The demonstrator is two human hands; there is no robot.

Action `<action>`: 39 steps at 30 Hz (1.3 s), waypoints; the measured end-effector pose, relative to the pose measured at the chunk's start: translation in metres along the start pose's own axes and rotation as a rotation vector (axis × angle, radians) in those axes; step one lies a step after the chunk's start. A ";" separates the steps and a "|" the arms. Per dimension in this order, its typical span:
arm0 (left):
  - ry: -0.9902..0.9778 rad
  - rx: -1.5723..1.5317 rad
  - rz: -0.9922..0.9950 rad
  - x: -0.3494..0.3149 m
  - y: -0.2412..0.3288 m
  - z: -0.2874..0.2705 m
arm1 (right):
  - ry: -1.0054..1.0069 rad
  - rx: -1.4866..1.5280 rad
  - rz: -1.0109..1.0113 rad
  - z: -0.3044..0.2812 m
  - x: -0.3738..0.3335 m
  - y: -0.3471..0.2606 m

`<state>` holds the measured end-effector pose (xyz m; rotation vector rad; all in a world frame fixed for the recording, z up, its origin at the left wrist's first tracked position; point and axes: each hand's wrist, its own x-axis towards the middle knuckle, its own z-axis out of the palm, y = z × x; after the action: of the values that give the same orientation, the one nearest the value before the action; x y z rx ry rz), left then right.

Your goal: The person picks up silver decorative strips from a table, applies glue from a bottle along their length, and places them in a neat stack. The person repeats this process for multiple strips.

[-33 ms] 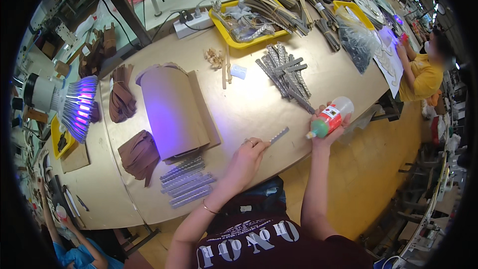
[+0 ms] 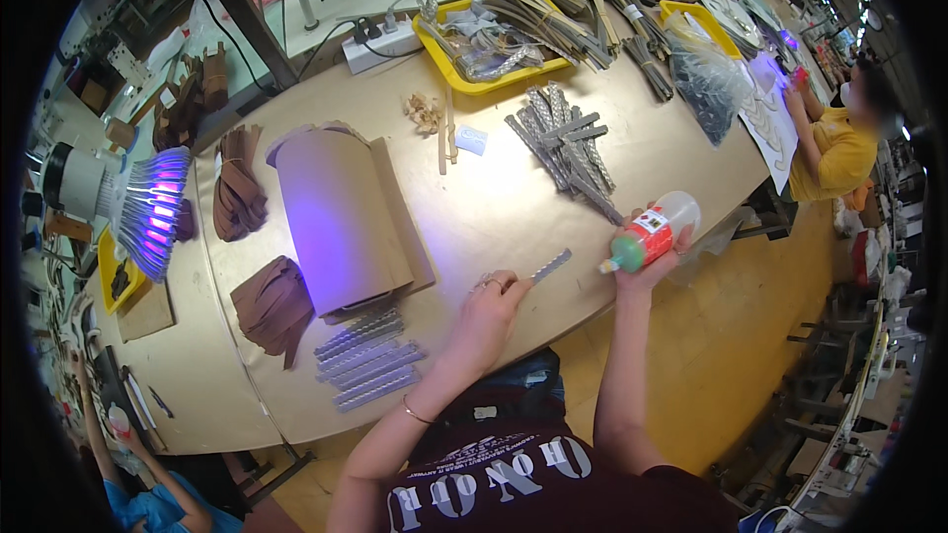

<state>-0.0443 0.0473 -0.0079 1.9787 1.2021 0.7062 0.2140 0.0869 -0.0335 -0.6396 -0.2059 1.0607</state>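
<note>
My left hand (image 2: 494,304) is closed, its fingertips pinching one end of a short grey patterned strip (image 2: 551,264) just above the table's near edge. In my right hand (image 2: 644,271) is a squeeze bottle (image 2: 652,235) with a clear base, a red label and green toward its nozzle. The bottle lies tilted, its tip pointing left toward the strip and apart from it. Several similar strips (image 2: 367,360) lie in a row left of my left forearm. A loose pile of longer grey strips (image 2: 568,146) sits beyond the bottle.
A curved brown board form (image 2: 341,217) stands left of centre, beside bundles of brown strips (image 2: 272,308). A finned lamp (image 2: 153,212) glows purple at the left. Farther back are a yellow tray (image 2: 484,87) and a power strip (image 2: 383,44). Other people work at the right and lower left.
</note>
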 end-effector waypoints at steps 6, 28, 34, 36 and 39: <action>0.164 0.429 0.142 -0.040 0.014 0.008 | 0.140 -0.513 -0.347 0.001 -0.023 0.011; 0.077 0.627 -0.107 -0.085 0.002 0.023 | -0.201 -1.250 -0.901 0.026 -0.039 0.030; 0.090 0.634 -0.109 -0.085 0.001 0.025 | -0.420 -1.340 -0.686 0.030 -0.086 0.053; 0.100 0.629 -0.105 -0.085 0.001 0.026 | -0.480 -1.357 -0.632 0.031 -0.100 0.065; 0.108 0.647 -0.107 -0.086 0.000 0.027 | -0.624 -1.292 -0.625 0.028 -0.112 0.073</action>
<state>-0.0605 -0.0378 -0.0321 2.3813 1.7490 0.3965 0.0924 0.0254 -0.0377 -1.2430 -1.6091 0.3656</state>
